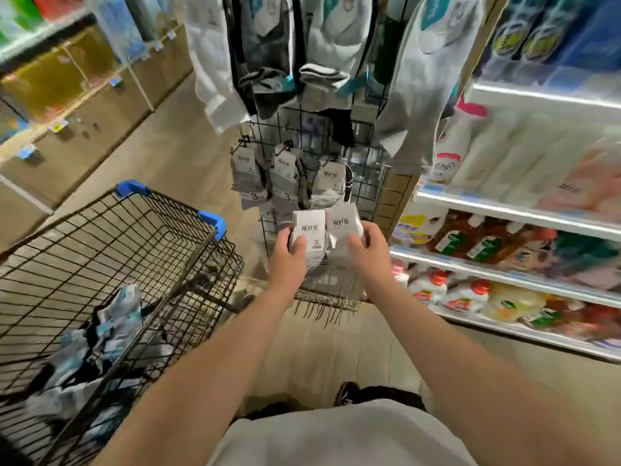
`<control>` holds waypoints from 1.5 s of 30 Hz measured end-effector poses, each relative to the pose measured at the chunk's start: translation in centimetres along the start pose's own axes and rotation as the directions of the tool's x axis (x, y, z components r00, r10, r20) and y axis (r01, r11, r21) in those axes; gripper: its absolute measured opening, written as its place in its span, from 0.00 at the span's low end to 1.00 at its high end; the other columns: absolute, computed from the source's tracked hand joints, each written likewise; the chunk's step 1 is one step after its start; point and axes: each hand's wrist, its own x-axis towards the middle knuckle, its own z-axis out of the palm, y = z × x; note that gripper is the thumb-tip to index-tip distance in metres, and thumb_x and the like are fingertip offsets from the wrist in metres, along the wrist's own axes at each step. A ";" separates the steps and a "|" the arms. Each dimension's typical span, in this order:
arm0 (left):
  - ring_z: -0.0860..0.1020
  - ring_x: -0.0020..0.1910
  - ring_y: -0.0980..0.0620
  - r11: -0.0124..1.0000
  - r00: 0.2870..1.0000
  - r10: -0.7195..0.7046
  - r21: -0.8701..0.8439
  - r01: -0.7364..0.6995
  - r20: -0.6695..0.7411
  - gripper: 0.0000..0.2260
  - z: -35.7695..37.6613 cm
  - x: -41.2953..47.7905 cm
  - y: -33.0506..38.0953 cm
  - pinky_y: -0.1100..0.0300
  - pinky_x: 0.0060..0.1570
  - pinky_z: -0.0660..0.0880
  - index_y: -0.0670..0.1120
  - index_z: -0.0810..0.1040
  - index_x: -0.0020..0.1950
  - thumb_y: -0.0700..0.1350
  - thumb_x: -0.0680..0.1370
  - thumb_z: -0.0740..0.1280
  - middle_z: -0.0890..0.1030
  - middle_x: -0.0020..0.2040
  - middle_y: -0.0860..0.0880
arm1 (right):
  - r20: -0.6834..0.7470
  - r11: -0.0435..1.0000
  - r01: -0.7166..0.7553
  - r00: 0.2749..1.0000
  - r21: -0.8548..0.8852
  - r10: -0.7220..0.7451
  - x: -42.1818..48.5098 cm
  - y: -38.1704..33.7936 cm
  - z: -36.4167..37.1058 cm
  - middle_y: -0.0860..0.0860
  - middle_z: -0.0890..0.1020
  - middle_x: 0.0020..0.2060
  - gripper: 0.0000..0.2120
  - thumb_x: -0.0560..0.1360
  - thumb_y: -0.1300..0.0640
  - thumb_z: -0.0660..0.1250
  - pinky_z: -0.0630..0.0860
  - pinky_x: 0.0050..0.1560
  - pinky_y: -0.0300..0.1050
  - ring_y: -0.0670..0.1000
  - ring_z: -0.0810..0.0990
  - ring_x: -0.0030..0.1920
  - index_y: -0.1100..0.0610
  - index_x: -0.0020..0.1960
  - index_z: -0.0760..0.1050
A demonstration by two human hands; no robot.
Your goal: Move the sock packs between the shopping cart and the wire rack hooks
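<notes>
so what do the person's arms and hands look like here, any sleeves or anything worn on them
Both forearms are bare from elbow to wrist, with no sleeves in view. The left hand and the right hand wear no gloves, and no rings, watch or bracelet show on either, though the picture is slightly blurred. Lower in the picture a light grey-white top covers the person's torso.

The sock pack [308,235] gripped by the left hand [288,255] reads "暖舒釜" above a "3"; the pack just beside it [345,230], under the right hand [364,250], repeats "暖舒釜"; hanging packs above the grip [257,188] show "3"; other labels blur.
</notes>
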 end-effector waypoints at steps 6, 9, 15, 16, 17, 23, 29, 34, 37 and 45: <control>0.78 0.46 0.62 0.999 0.996 0.018 0.041 -0.021 0.090 0.10 4.6 0.6 2.1 0.72 0.32 0.73 0.52 0.69 0.66 0.51 0.85 0.58 0.79 0.55 0.56 | -0.127 1.000 -0.005 0.992 0.011 0.007 4.0 0.7 -5.1 0.51 0.80 0.50 0.09 0.79 0.56 0.62 0.82 0.39 0.44 0.51 0.81 0.48 0.45 0.55 0.75; 0.79 0.47 0.59 0.997 0.992 0.049 0.061 -0.057 0.113 0.10 6.4 1.4 3.0 0.70 0.34 0.73 0.50 0.70 0.65 0.50 0.85 0.59 0.80 0.57 0.54 | -0.175 0.999 0.038 0.984 0.017 -0.034 5.7 0.8 -6.9 0.49 0.80 0.46 0.08 0.81 0.59 0.63 0.82 0.46 0.49 0.51 0.80 0.46 0.47 0.56 0.74; 0.78 0.50 0.63 0.993 0.985 0.096 0.053 -0.104 0.147 0.11 8.3 2.9 3.5 0.68 0.39 0.71 0.51 0.71 0.66 0.49 0.85 0.59 0.80 0.57 0.57 | -0.194 0.997 0.045 0.979 -0.061 -0.056 9.5 0.5 -6.8 0.45 0.80 0.46 0.10 0.81 0.59 0.64 0.80 0.54 0.53 0.53 0.80 0.53 0.43 0.53 0.74; 0.79 0.53 0.59 0.991 0.982 0.116 0.046 -0.124 0.151 0.13 8.4 3.1 3.5 0.65 0.43 0.72 0.50 0.71 0.69 0.49 0.85 0.59 0.80 0.60 0.55 | -0.190 0.997 0.045 0.980 -0.063 -0.056 10.0 0.5 -6.7 0.46 0.81 0.47 0.10 0.81 0.59 0.64 0.80 0.55 0.53 0.53 0.79 0.54 0.42 0.53 0.74; 0.78 0.55 0.57 0.992 0.982 0.117 0.039 -0.124 0.150 0.15 8.6 3.4 3.6 0.63 0.46 0.71 0.50 0.70 0.72 0.49 0.85 0.59 0.79 0.61 0.55 | -0.181 0.997 0.055 0.981 -0.062 -0.065 10.3 0.4 -6.6 0.46 0.81 0.47 0.10 0.81 0.59 0.64 0.79 0.55 0.51 0.52 0.80 0.53 0.43 0.54 0.74; 0.76 0.57 0.55 0.989 0.977 0.130 0.044 -0.139 0.167 0.14 9.5 4.9 3.2 0.62 0.50 0.71 0.49 0.70 0.71 0.47 0.85 0.59 0.77 0.63 0.54 | -0.176 0.995 0.084 0.980 -0.050 -0.092 12.0 0.5 -5.0 0.46 0.81 0.43 0.08 0.81 0.59 0.63 0.80 0.50 0.49 0.49 0.81 0.46 0.49 0.57 0.77; 0.74 0.62 0.55 0.986 0.967 0.155 0.035 -0.165 0.202 0.17 9.9 6.7 2.3 0.57 0.58 0.69 0.49 0.69 0.74 0.48 0.85 0.60 0.76 0.64 0.55 | -0.224 0.999 0.037 0.974 -0.006 -0.037 13.3 1.8 -3.8 0.56 0.83 0.48 0.11 0.80 0.58 0.63 0.81 0.53 0.59 0.59 0.82 0.50 0.43 0.45 0.75; 0.77 0.59 0.53 0.980 0.955 0.181 0.041 -0.196 0.237 0.15 10.0 8.1 1.1 0.62 0.47 0.71 0.51 0.71 0.72 0.48 0.85 0.60 0.78 0.63 0.53 | -0.225 0.996 0.039 0.974 0.077 -0.021 13.6 1.7 -3.0 0.49 0.82 0.40 0.10 0.81 0.58 0.62 0.74 0.42 0.47 0.51 0.77 0.40 0.47 0.50 0.81; 0.77 0.58 0.53 0.975 0.943 0.195 0.055 -0.217 0.268 0.15 10.0 8.5 0.6 0.64 0.43 0.71 0.51 0.71 0.71 0.49 0.85 0.60 0.78 0.63 0.53 | -0.210 0.988 -0.001 0.977 0.153 0.034 13.2 2.1 -2.1 0.53 0.85 0.45 0.10 0.83 0.57 0.61 0.73 0.37 0.45 0.49 0.76 0.39 0.49 0.53 0.81; 0.72 0.49 0.65 0.966 0.925 0.214 0.073 -0.248 0.315 0.17 8.9 7.3 0.4 0.67 0.48 0.68 0.47 0.70 0.74 0.48 0.85 0.60 0.72 0.55 0.63 | -0.287 0.952 0.014 0.955 0.306 0.079 7.7 2.6 -1.4 0.49 0.81 0.47 0.06 0.79 0.56 0.64 0.76 0.48 0.50 0.50 0.78 0.46 0.51 0.53 0.78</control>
